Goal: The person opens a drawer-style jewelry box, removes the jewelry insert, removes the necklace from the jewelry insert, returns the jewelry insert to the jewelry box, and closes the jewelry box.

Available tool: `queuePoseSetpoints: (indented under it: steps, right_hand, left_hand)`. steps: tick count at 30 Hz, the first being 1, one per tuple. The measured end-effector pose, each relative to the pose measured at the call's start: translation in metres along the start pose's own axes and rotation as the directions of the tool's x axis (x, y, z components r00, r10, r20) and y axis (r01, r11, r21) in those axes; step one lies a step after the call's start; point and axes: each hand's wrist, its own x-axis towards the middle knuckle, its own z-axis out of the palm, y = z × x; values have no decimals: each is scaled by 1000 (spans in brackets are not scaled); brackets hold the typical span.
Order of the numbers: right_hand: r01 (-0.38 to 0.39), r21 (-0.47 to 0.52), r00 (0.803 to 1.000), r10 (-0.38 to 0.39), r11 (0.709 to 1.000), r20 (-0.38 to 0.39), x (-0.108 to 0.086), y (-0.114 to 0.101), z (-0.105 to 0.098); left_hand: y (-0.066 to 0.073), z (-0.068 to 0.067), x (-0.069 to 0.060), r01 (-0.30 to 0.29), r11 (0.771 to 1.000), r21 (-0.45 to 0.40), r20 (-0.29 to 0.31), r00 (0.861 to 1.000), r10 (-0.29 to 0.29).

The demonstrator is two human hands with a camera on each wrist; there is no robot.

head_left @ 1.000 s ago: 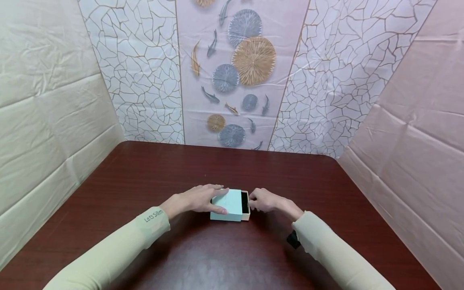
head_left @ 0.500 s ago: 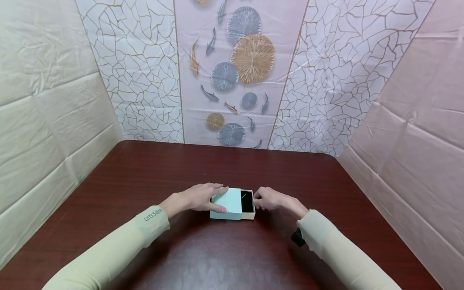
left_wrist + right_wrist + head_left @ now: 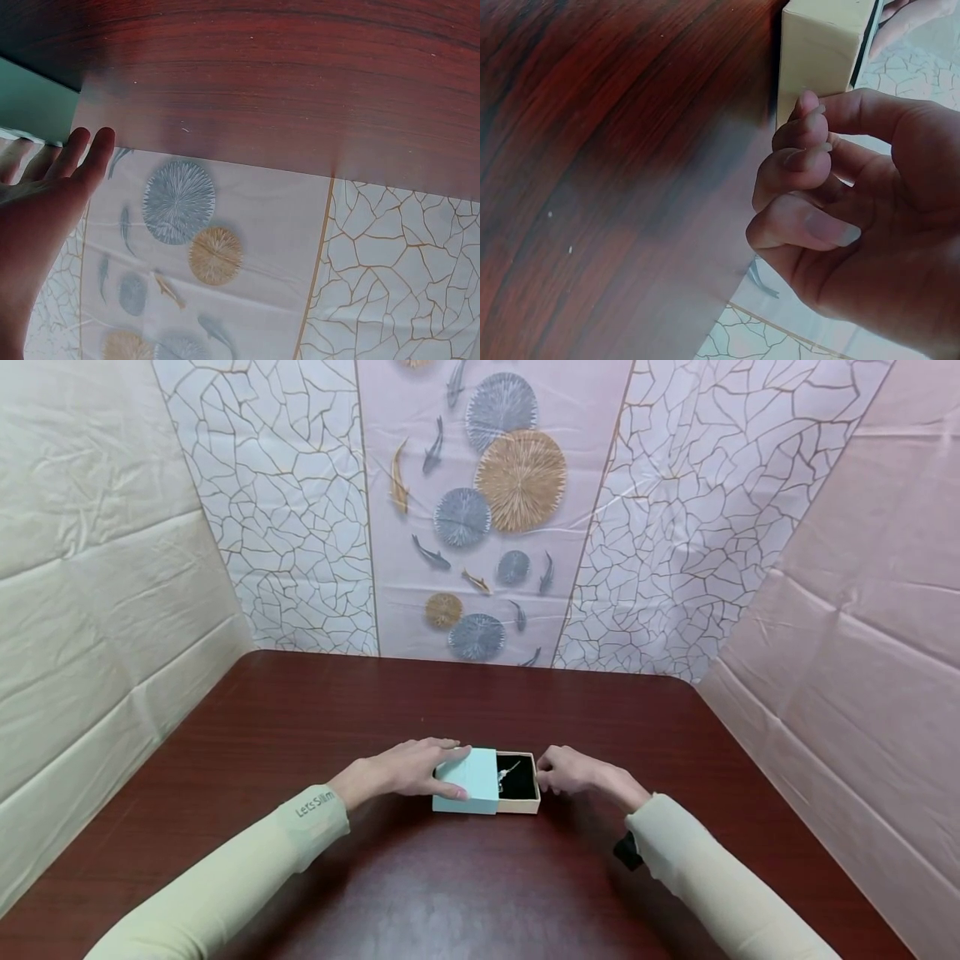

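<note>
A pale turquoise sliding jewellery box lies on the table; its outer sleeve [image 3: 480, 772] is at the left, and the cream drawer [image 3: 519, 806] sticks out to the right. On the drawer's black lining lies a silvery piece of jewellery [image 3: 506, 774] that looks like a chain with a pendant, partly under the sleeve. My left hand [image 3: 412, 768] holds the sleeve from the left, thumb near its front edge and fingers along the far edge. With fingers curled, my right hand [image 3: 570, 770] pinches the drawer's right end wall, seen close up as a cream panel [image 3: 821, 45] in the right wrist view.
The dark red-brown table [image 3: 420, 885] extends around the box on all sides. Patterned cloth [image 3: 300, 527] hangs behind it, with pale cloth walls left and right. A black item [image 3: 628, 852] shows at the right wrist.
My right hand has moved right, drawing the drawer farther out of the sleeve. More black lining and the silvery jewellery now show. My left hand keeps its place on the sleeve.
</note>
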Motion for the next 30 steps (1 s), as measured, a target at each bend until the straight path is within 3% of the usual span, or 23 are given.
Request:
queuePoseSetpoints:
  steps: [11, 15, 21, 26, 30]
  right_hand:
    - [-31, 19, 1000, 30, 999, 5, -2, 2, -3]
    - [-57, -31, 994, 54, 998, -91, -4, -1, -4]
    - [-59, -205, 962, 0, 977, -272, -9, -15, -1]
    - [-69, -289, 968, -6, 955, -251, -9, -26, 7]
    - [-108, -279, 972, 43, 954, -229, -7, -30, 13]
  left_hand:
    - [0, 1, 0, 8, 1000, 9, 0, 1000, -8]
    - [1, 0, 1, 10, 1000, 5, 5, 1000, -10]
    - [4, -1, 3, 30, 1000, -4, 42, 999, -30]
    - [12, -7, 7, 62, 998, -23, 92, 994, -59]
    - [19, -14, 9, 79, 997, -19, 130, 989, -76]
